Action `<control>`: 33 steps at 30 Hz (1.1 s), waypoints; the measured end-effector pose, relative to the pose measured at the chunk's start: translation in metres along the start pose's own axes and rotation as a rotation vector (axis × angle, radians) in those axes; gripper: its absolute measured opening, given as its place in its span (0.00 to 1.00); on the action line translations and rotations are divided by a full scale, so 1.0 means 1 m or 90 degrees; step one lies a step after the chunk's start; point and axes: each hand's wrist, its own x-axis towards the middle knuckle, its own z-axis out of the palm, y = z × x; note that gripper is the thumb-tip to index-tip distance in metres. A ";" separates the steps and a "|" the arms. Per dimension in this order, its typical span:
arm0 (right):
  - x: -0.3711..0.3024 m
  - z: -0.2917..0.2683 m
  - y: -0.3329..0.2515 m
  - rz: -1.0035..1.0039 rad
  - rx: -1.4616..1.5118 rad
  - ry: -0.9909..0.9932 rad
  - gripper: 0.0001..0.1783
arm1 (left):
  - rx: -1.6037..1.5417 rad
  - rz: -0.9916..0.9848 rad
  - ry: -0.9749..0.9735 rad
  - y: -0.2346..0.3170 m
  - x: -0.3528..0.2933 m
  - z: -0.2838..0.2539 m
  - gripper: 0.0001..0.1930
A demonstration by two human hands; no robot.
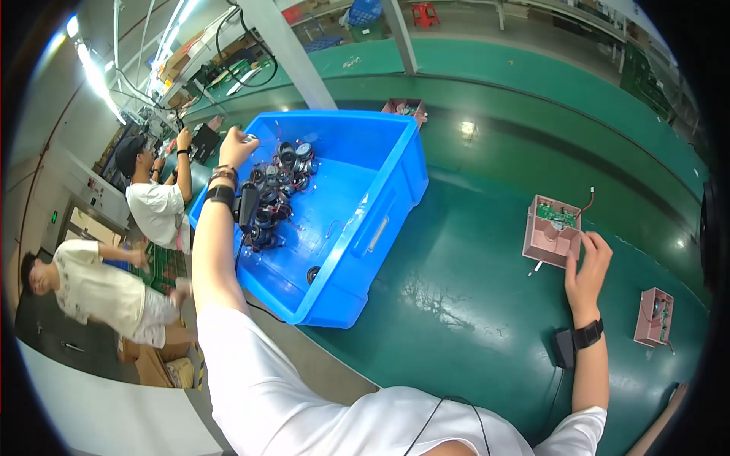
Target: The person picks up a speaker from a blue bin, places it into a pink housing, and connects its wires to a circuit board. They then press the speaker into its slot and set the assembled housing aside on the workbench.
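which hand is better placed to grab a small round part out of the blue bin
Left. The left hand is already over the blue bin, right by the pile of small round parts. The right hand rests on a pink housing far across the belt.

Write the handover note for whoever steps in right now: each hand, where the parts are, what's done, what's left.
Left hand: reaching into the blue bin, fingers closed on a small part above the pile of round black parts.
Right hand: resting on the open pink housing on the green table.
Done: housing has a green circuit board inside.
Left: picked part not yet at the housing. A second pink housing waits at right.
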 end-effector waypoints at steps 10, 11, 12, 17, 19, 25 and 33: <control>-0.003 -0.003 0.008 -0.011 -0.007 -0.216 0.23 | -0.527 -0.285 -0.281 0.045 -0.034 0.019 0.20; -0.006 -0.001 0.009 -0.004 -0.010 -0.217 0.23 | -0.506 -0.297 -0.331 0.052 -0.042 0.022 0.20; -0.008 0.000 0.011 0.003 -0.014 -0.221 0.22 | -0.486 -0.311 -0.382 0.061 -0.046 0.026 0.19; -0.003 0.004 0.008 -0.030 -0.011 -0.190 0.17 | -0.054 -0.102 -0.365 0.051 -0.051 0.030 0.19; -0.004 -0.003 0.005 -0.053 -0.016 -0.188 0.15 | -0.018 -0.086 -0.231 0.057 -0.043 0.011 0.24; -0.035 -0.034 -0.013 -0.025 0.011 -0.183 0.14 | -0.422 0.109 -0.094 0.129 -0.100 -0.072 0.20; -0.082 -0.091 -0.076 -0.049 0.072 -0.249 0.13 | -0.731 0.370 -0.335 0.237 -0.363 -0.089 0.36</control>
